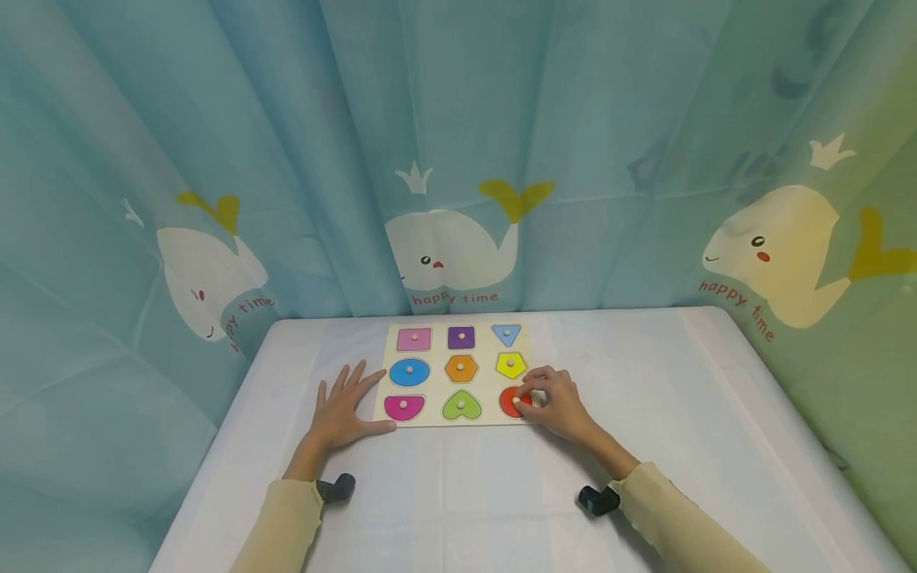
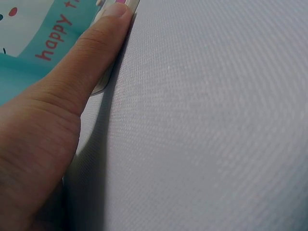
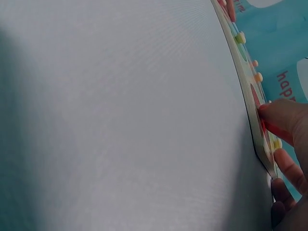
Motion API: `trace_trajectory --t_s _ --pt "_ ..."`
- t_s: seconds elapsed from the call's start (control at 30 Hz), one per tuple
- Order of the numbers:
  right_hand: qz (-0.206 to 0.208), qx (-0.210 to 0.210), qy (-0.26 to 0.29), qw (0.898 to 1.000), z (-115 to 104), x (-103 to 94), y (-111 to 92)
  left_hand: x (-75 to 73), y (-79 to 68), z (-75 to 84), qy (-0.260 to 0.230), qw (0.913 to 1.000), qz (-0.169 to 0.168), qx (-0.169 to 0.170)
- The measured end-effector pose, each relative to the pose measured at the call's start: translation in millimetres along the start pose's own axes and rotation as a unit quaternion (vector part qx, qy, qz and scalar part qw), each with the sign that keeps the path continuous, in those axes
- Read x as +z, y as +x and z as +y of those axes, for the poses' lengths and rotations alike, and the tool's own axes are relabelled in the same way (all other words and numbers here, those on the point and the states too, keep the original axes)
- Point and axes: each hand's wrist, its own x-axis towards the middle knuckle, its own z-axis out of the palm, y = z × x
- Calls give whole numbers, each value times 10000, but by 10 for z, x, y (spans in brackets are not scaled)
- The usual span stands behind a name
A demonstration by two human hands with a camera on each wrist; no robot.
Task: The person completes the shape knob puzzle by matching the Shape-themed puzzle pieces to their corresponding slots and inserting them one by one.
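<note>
A pale wooden shape puzzle board (image 1: 438, 341) lies flat, with knobbed coloured pieces sitting in it. The right hand (image 1: 559, 404) pinches the small knob of the red circle (image 1: 507, 403) at the near right corner, thumb and index finger meeting there. In the right wrist view the thumb (image 3: 284, 118) lies low over the red piece, and the other fingers hang by the board's end. Spread out at the board's left edge is the left hand (image 1: 342, 414), its thumb (image 2: 91, 53) resting along the near left corner. The magenta half-round piece (image 1: 404, 408) and blue oval (image 1: 410, 372) are nearest to it.
A green heart (image 1: 462, 406), orange hexagon (image 1: 461, 369), yellow pentagon (image 1: 511, 366), blue triangle (image 1: 507, 334), purple square (image 1: 462, 338) and pink rectangle (image 1: 414, 340) fill other slots. White cloth covers the table (image 1: 458, 493). A whale-print curtain (image 1: 458, 103) hangs behind.
</note>
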Motion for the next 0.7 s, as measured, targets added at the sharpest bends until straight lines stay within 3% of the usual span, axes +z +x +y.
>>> trace_trajectory --t_s 0.37,0.7 --pt "-136 -20 -2 9999 37 -26 -3 46 35 -31 -6 10000 -14 18" --pt "-503 -339 220 9979 63 -133 29 -25 21 -40 -95 9997 -240 -27"
